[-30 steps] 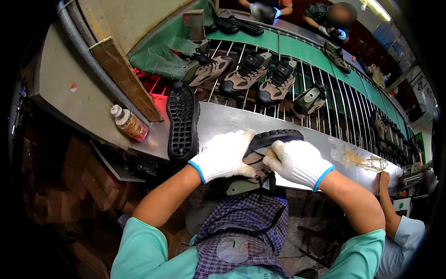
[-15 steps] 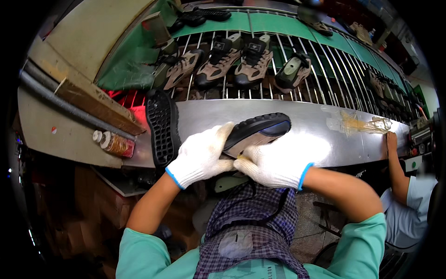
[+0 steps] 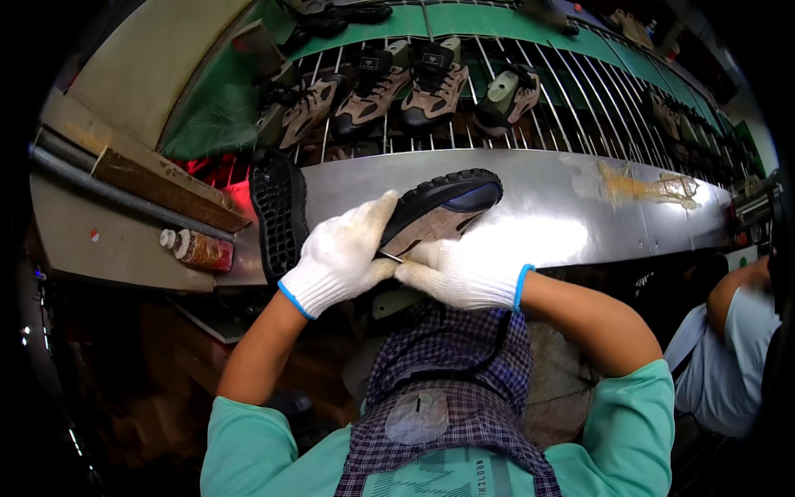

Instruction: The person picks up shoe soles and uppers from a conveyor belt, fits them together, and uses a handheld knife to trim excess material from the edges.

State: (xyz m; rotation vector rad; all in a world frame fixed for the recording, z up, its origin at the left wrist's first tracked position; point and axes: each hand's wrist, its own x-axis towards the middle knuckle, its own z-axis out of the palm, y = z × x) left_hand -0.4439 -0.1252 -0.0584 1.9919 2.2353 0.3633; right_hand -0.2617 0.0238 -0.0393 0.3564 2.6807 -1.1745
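Observation:
Over the metal bench edge, my gloved left hand [image 3: 348, 244] is closed on a brown and black shoe [image 3: 435, 217], which lies on its side with its chunky black sole turned away from me. My gloved right hand [image 3: 464, 273] is closed against the near side of the shoe. From its fingertips a thin pale stick-like thing [image 3: 391, 257] reaches toward my left thumb; its exact kind cannot be made out. A loose black shoe sole [image 3: 277, 217], with a grid of hollows facing up, lies left of my left hand.
Behind the metal bench [image 3: 546, 207] several shoes [image 3: 435, 87] stand on a rack of metal rods [image 3: 571, 108]. Left are a small red-labelled bottle [image 3: 203, 250] and a wooden bar [image 3: 157, 186]. Yellowed tape [image 3: 646, 186] covers the bench at right, near another person [image 3: 729, 348].
The view has shifted, so the bench sits higher in the picture. The thin pale thing now shows between my hands. The other person's hand has left the bench edge.

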